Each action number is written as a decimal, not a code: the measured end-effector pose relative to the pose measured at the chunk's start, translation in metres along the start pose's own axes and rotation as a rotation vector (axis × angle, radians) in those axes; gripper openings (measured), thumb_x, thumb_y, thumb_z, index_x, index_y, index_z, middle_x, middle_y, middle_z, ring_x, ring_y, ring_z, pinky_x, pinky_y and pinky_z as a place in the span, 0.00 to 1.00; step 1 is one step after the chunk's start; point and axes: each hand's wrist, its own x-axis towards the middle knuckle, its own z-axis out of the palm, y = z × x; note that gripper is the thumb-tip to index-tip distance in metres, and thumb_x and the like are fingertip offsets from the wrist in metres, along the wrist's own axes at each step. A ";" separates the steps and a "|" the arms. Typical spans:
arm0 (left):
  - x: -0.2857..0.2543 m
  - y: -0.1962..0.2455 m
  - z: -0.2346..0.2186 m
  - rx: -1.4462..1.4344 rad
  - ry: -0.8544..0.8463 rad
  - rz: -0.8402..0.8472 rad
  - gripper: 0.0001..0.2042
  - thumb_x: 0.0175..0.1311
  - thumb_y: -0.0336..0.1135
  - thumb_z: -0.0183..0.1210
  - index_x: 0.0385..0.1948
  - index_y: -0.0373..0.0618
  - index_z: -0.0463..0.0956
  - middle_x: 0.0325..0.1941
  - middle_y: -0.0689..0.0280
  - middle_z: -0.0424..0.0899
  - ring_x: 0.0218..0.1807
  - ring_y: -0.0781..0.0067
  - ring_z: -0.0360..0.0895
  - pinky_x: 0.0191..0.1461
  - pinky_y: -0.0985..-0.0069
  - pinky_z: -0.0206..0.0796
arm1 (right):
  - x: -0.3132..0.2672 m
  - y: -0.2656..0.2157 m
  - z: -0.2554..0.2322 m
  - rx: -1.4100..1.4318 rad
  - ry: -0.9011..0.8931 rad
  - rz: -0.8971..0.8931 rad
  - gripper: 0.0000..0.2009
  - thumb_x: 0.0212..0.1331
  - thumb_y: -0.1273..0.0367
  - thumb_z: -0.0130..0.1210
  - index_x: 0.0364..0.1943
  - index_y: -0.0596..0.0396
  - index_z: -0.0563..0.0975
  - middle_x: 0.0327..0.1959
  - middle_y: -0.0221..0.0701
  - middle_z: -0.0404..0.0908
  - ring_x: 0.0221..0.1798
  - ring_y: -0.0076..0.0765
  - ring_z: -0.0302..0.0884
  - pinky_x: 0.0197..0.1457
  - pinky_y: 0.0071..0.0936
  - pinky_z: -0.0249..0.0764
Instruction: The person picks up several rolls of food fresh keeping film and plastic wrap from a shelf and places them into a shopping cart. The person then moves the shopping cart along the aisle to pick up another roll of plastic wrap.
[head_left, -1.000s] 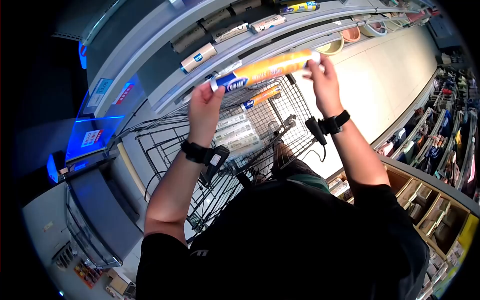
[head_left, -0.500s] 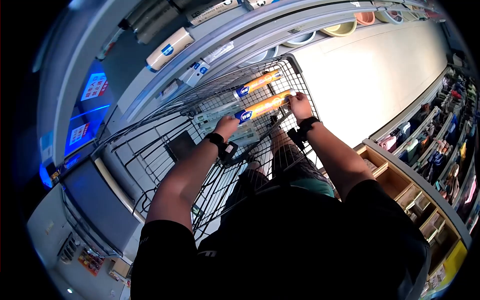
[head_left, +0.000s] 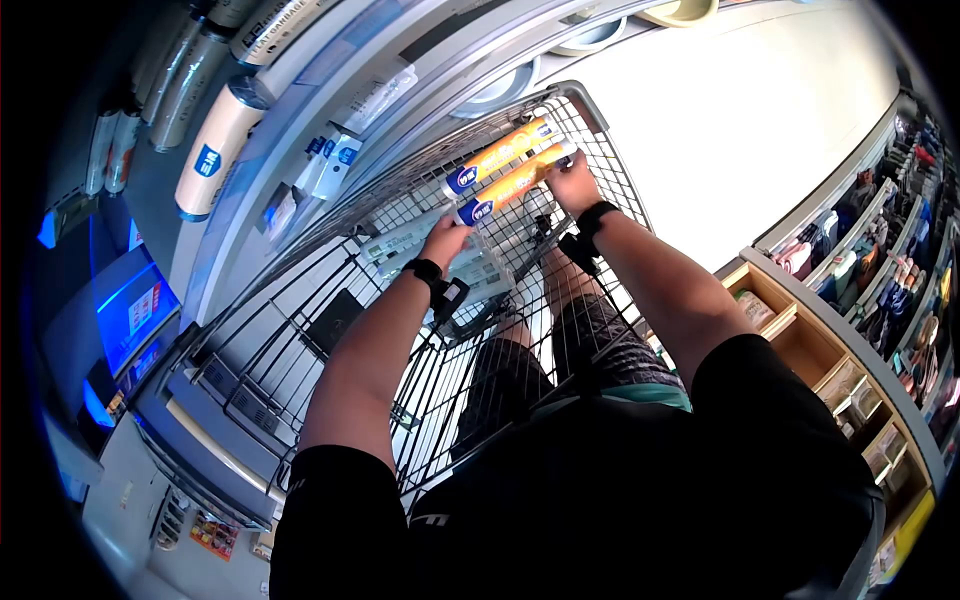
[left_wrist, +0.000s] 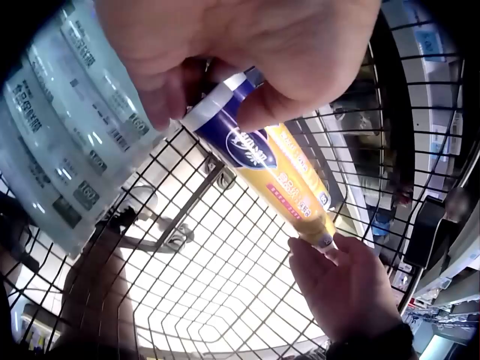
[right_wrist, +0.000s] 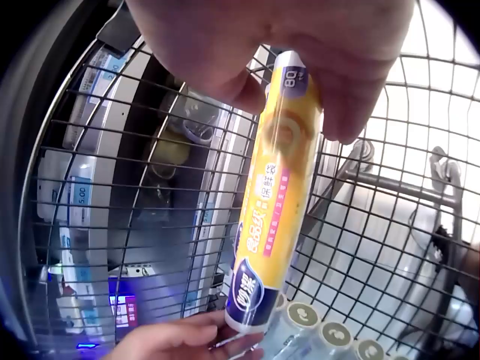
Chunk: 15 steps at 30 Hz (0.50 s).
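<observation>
Both hands hold a yellow-orange roll point(head_left: 512, 190) with a dark blue end, one hand at each end, inside a wire shopping cart point(head_left: 620, 190). My left hand point(head_left: 446, 242) pinches the blue end between thumb and fingers. At the far end, my right hand point(head_left: 574, 188) grips the roll; in the right wrist view its thumb and fingers are on either side of the roll point(right_wrist: 277, 187). A second roll point(head_left: 500, 157) of the same look lies alongside, towards the shelf. Below the left hand, several pale shrink-wrapped rolls point(left_wrist: 67, 120) with printed labels lie side by side in the cart.
Shelves at the left carry more rolls, including a beige roll point(head_left: 222, 150) with a blue label. Basins point(head_left: 500, 90) sit lower down. Wooden bins point(head_left: 800, 340) and racks of packaged goods point(head_left: 870, 250) line the right side. My legs are behind the cart's mesh.
Both hands have lowered the yellow-orange roll from beside the shelf into the cart, next to the second one. The head view has swung, bringing the left shelf closer.
</observation>
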 end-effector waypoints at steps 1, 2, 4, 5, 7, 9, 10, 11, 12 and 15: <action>0.003 0.002 -0.001 -0.001 -0.014 0.032 0.16 0.58 0.32 0.52 0.49 0.46 0.71 0.48 0.70 0.75 0.50 0.75 0.69 0.54 0.73 0.61 | -0.003 -0.001 0.004 0.011 0.044 -0.043 0.43 0.54 0.55 0.50 0.64 0.70 0.42 0.46 0.58 0.74 0.51 0.59 0.73 0.56 0.37 0.67; 0.005 0.004 -0.002 0.023 -0.010 0.062 0.16 0.58 0.32 0.52 0.50 0.48 0.72 0.48 0.70 0.75 0.50 0.76 0.69 0.52 0.74 0.62 | -0.004 -0.003 0.003 0.010 0.041 -0.035 0.43 0.54 0.55 0.50 0.64 0.70 0.42 0.46 0.58 0.74 0.51 0.59 0.73 0.56 0.37 0.67; 0.021 -0.001 -0.010 0.012 -0.043 0.100 0.15 0.58 0.32 0.52 0.49 0.45 0.72 0.47 0.69 0.76 0.49 0.76 0.71 0.53 0.74 0.63 | -0.003 -0.007 0.000 -0.025 0.005 0.012 0.46 0.52 0.55 0.52 0.64 0.71 0.39 0.44 0.59 0.75 0.50 0.58 0.73 0.55 0.37 0.67; 0.028 -0.003 -0.014 0.041 -0.054 0.111 0.15 0.59 0.31 0.51 0.49 0.43 0.72 0.47 0.68 0.76 0.48 0.76 0.72 0.54 0.74 0.64 | -0.003 -0.010 -0.002 -0.027 0.003 0.018 0.46 0.52 0.55 0.52 0.64 0.71 0.39 0.44 0.59 0.75 0.50 0.58 0.73 0.55 0.37 0.67; 0.033 -0.003 -0.014 0.070 -0.046 0.123 0.16 0.58 0.30 0.51 0.49 0.42 0.71 0.47 0.66 0.76 0.49 0.75 0.72 0.55 0.75 0.63 | -0.007 -0.013 -0.005 -0.027 -0.055 0.047 0.47 0.52 0.56 0.51 0.64 0.72 0.36 0.42 0.59 0.75 0.49 0.57 0.74 0.53 0.36 0.68; 0.032 0.002 -0.015 0.099 -0.033 0.148 0.17 0.57 0.29 0.51 0.50 0.40 0.70 0.48 0.65 0.76 0.49 0.74 0.72 0.57 0.75 0.63 | -0.009 -0.018 -0.007 -0.040 -0.060 0.023 0.47 0.52 0.56 0.51 0.63 0.73 0.35 0.41 0.58 0.76 0.48 0.57 0.74 0.53 0.36 0.68; 0.029 0.004 -0.014 0.100 -0.010 0.134 0.18 0.57 0.27 0.51 0.52 0.39 0.68 0.49 0.64 0.75 0.50 0.73 0.72 0.56 0.75 0.63 | -0.010 -0.018 -0.007 -0.051 -0.064 -0.001 0.48 0.52 0.56 0.51 0.62 0.75 0.34 0.40 0.58 0.76 0.47 0.57 0.74 0.52 0.36 0.69; 0.028 0.008 -0.013 0.099 0.015 0.123 0.20 0.56 0.26 0.51 0.53 0.38 0.66 0.50 0.62 0.75 0.51 0.72 0.72 0.56 0.75 0.63 | -0.011 -0.019 -0.007 -0.063 -0.067 -0.029 0.48 0.52 0.57 0.51 0.62 0.76 0.33 0.39 0.58 0.77 0.47 0.56 0.75 0.52 0.36 0.69; 0.022 0.014 -0.009 0.099 0.016 0.122 0.20 0.56 0.26 0.51 0.53 0.38 0.66 0.50 0.62 0.75 0.51 0.72 0.72 0.56 0.75 0.63 | -0.014 -0.023 -0.008 -0.091 -0.049 -0.073 0.46 0.52 0.58 0.51 0.61 0.78 0.35 0.38 0.58 0.76 0.44 0.57 0.76 0.49 0.39 0.70; 0.014 0.015 -0.001 0.129 0.105 0.177 0.23 0.56 0.24 0.51 0.56 0.36 0.61 0.52 0.61 0.74 0.52 0.71 0.71 0.56 0.74 0.63 | -0.005 -0.011 0.002 -0.134 0.047 -0.126 0.41 0.54 0.61 0.49 0.60 0.79 0.40 0.37 0.58 0.76 0.41 0.59 0.76 0.46 0.43 0.72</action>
